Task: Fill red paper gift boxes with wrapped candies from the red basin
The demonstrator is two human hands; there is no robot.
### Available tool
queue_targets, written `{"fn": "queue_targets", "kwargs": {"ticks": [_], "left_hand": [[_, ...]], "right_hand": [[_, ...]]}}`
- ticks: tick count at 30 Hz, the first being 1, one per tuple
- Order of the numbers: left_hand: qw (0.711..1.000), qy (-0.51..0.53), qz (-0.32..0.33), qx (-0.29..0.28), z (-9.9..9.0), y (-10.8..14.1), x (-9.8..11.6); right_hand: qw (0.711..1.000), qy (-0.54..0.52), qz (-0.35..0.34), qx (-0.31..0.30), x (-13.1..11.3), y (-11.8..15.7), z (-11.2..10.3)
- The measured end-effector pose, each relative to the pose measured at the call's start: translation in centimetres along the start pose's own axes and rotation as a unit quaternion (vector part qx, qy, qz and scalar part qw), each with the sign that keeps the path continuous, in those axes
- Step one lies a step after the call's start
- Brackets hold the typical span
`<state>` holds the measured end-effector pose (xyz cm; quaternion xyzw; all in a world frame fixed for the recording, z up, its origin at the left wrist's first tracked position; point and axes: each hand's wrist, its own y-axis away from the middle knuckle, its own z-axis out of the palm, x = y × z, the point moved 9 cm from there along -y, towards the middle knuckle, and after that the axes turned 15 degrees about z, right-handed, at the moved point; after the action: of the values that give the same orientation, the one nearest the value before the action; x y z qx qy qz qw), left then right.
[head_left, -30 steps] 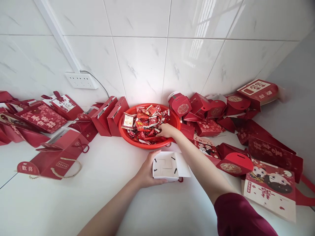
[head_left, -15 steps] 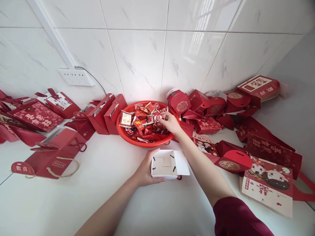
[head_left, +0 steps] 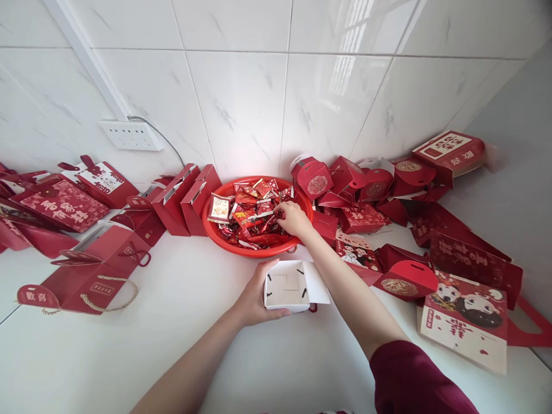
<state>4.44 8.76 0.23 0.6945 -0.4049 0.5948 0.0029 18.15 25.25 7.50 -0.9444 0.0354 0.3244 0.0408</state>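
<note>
My left hand (head_left: pixel 257 299) is wrapped round the left side of a small white-lined box (head_left: pixel 288 290), its thumb along the near edge. The box's open side faces up, with bare white walls, dark slots or cords inside, and a flap out to the right. Behind it stands a red plastic basin (head_left: pixel 235 248) heaped with wrapped sweets (head_left: pixel 254 221), mostly in red wrappers. A cream-coloured packet (head_left: pixel 219 208) lies at the left of the heap. Over the basin's right part, my right hand (head_left: pixel 294 219) reaches down with bent, closed fingers among the sweets. What they grip is hidden.
Red gift boxes (head_left: pixel 317 183) are piled to the right of the basin, and a cartoon-printed box (head_left: pixel 468 322) lies at the near right. More red boxes (head_left: pixel 101 261) stand on the left. A tiled wall with a power socket (head_left: pixel 131 135) rises behind.
My right hand has moved slightly down and left into the sweets. The red-and-white packet it held at its fingertips no longer shows there. My left hand keeps its hold on the box.
</note>
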Motion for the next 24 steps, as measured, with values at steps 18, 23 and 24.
{"fn": "queue_targets", "kwargs": {"ticks": [18,23,24], "left_hand": [[1.000,-0.007,0.017,0.005,-0.1,-0.3,0.4],[0.999,0.016,0.031,0.011,0.1,-0.7,0.9],[0.999,0.025,0.028,0.011,0.2,-0.7,0.9]], "right_hand": [[0.955,-0.261,-0.085,-0.110,-1.2,5.9,-1.9],[0.868,-0.419,-0.109,-0.242,-0.7,10.9,-3.2],[0.866,-0.406,-0.120,-0.266,-0.8,11.8,-3.4]]}}
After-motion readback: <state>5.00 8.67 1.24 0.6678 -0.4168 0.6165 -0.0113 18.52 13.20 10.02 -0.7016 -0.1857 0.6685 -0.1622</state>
